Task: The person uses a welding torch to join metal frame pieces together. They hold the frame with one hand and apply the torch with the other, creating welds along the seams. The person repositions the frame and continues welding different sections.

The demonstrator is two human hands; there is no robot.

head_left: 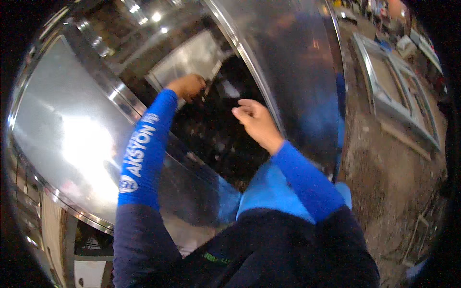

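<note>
My left hand (188, 88) reaches over a dark opening (216, 134) between two shiny metal panels. Its fingers are curled closed, and blur hides what they hold, if anything. Just beyond it lies a pale rectangular metal sheet (185, 57) inside the opening. My right hand (258, 124) hovers over the opening's right side, close to the metal rim (254, 72). Its thumb and fingers are loosely bent and apart, with nothing visible between them. To the left spreads a broad, bright metal panel (53, 105); to the right stands a darker polished one (302, 57).
A metal frame (384, 91) with brownish panes rests on the rough brown floor (370, 187) at the right. Beside it lies a wooden strip (406, 139). Cluttered goods fill the far right. A pale board (52, 221) and white box (90, 273) are low at the left.
</note>
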